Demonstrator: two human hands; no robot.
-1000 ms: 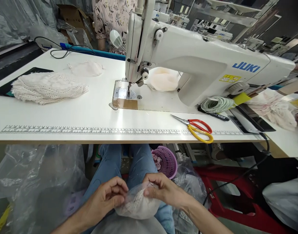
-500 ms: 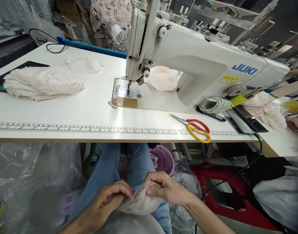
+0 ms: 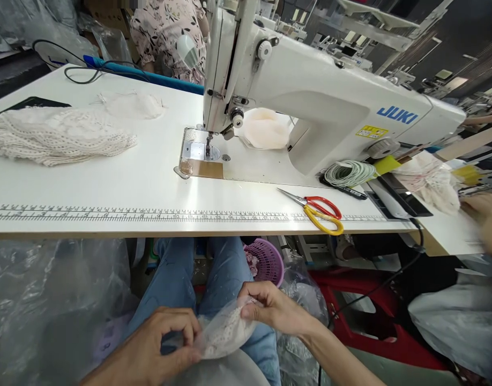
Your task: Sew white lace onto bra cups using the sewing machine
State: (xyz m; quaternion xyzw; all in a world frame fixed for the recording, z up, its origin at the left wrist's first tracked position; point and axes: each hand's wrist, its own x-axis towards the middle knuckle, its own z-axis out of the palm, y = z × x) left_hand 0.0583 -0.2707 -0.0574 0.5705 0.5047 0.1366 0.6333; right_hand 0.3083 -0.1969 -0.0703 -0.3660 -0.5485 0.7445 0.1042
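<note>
Over my lap, a small piece of sheer white lace fabric (image 3: 225,333) is stretched between both hands. My left hand (image 3: 165,340) pinches its left edge between thumb and fingertips. At the upper right corner, my right hand (image 3: 266,308) grips the fabric with the thumb on top and fingers bent behind. Above them on the table stands a white sewing machine (image 3: 330,91). A stack of white lace pieces (image 3: 61,134) lies left of it, with a single thin piece (image 3: 133,105) behind. Scissors with red and yellow handles (image 3: 320,210) rest near the front edge.
A ruler strip (image 3: 149,215) runs along the table's front. Coiled pale cord (image 3: 348,173) lies under the machine's right end. Below are a purple basket (image 3: 270,262), clear plastic bags (image 3: 57,300) and a red plastic frame (image 3: 370,321). Another person (image 3: 169,37) is behind the table; a blurred hand (image 3: 491,222) appears at right.
My left hand has moved left and down, drawing the lace fabric out wider. My right hand keeps its grip. The view has shifted slightly, and a person's hand has come in at right.
</note>
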